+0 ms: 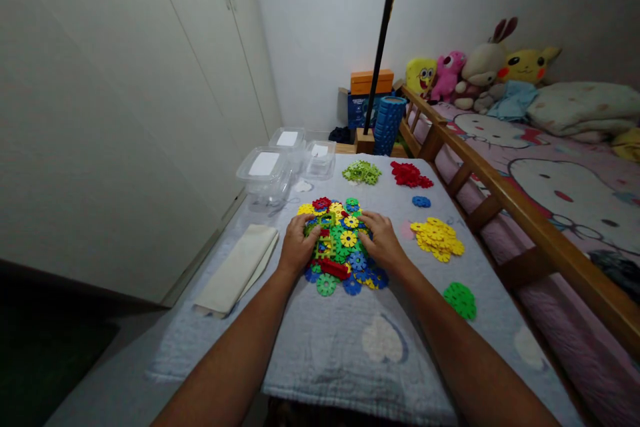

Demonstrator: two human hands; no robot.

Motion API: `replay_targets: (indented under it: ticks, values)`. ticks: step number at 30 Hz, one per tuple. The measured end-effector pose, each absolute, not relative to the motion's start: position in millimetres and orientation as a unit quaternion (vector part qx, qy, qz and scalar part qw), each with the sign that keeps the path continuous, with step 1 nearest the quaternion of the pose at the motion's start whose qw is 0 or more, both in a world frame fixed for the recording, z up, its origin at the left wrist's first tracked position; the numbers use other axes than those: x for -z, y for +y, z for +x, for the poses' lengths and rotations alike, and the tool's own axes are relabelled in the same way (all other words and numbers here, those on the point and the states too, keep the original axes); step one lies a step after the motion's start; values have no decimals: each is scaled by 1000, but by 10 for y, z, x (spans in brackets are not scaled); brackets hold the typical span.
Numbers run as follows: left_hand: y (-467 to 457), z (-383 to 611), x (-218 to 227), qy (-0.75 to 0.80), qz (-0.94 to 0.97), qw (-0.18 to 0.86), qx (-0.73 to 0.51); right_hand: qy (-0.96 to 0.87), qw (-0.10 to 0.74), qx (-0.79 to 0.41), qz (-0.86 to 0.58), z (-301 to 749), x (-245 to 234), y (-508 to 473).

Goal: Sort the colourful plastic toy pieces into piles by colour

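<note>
A mixed pile of plastic flower-shaped building discs [349, 239] in yellow, green, blue and red lies in the middle of the cloth-covered table. At the pile's left side is my left hand [297, 243], thumb and fingers apart, touching the discs near some lime-green square pieces [325, 250]. My right hand [384, 239] rests against the right side, its fingers also apart and partly over the discs. Neither hand visibly grips a piece. A red ridged piece [334, 269] sits at the pile's near side.
Sorted heaps lie around: lime-green [362, 173], red [410, 175], blue [421, 201], yellow [437, 239] and green [460, 300]. Clear plastic boxes [265, 170] with white labels stand back left, beyond a folded beige cloth [240, 270]. A wooden bed rail [480, 207] runs along the right.
</note>
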State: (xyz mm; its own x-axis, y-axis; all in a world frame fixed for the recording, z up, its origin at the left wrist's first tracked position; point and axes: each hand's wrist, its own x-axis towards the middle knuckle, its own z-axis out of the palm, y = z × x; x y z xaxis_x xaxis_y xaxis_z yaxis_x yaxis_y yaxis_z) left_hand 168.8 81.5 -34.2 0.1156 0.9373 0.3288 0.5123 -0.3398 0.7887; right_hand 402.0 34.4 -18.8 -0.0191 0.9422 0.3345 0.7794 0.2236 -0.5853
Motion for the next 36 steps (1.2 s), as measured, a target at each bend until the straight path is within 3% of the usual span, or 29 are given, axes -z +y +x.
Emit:
replay_targets:
  ticks: [6, 18, 25, 30, 36]
  values:
    - [826, 1692, 372, 518, 703, 249, -419, -717, 275, -97, -634, 3916, 253, 442]
    - [839, 1698, 402, 511, 711, 249, -415, -691, 332, -17, -642, 3964, 156, 386]
    - [859, 1700, 408, 506, 717, 245, -411, -589, 372, -42, -716, 4799, -158, 237]
    - [864, 1703, 406, 509, 721, 244, -401, -504, 349, -77, -787, 5390, -154, -25]
    - [862, 1693, 407, 505, 724, 242, -403, -515, 334, -92, -784, 5341, -27, -113]
